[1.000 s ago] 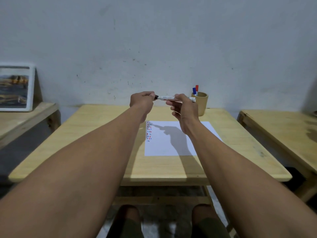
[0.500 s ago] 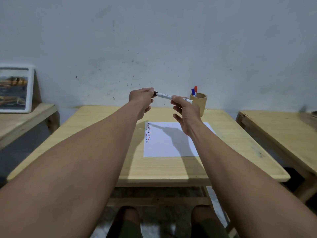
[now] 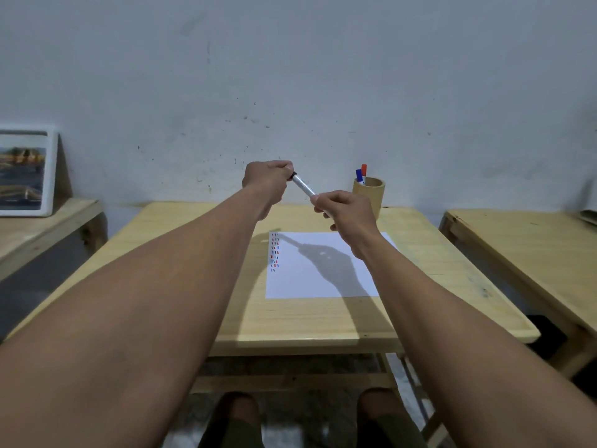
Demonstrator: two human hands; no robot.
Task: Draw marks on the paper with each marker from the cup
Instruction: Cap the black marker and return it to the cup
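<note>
A white marker (image 3: 303, 185) with a black cap end is held in the air above the table, tilted down to the right. My left hand (image 3: 269, 182) pinches its black cap end. My right hand (image 3: 347, 212) grips the barrel's lower end. Below them lies a white sheet of paper (image 3: 326, 273) with a column of short red, blue and black marks (image 3: 275, 252) along its left edge. A wooden cup (image 3: 371, 194) stands at the table's back right with a blue marker (image 3: 359, 175) and a red marker (image 3: 364, 170) in it.
The paper rests on a light wooden table (image 3: 290, 321) against a grey wall. A second table (image 3: 523, 250) stands to the right, and a bench with a framed picture (image 3: 24, 174) to the left. My knees show under the table's front edge.
The marker has tilted from nearly level to sloping down to the right. My right hand has dropped lower and slid right; my left hand stays on the cap end.
</note>
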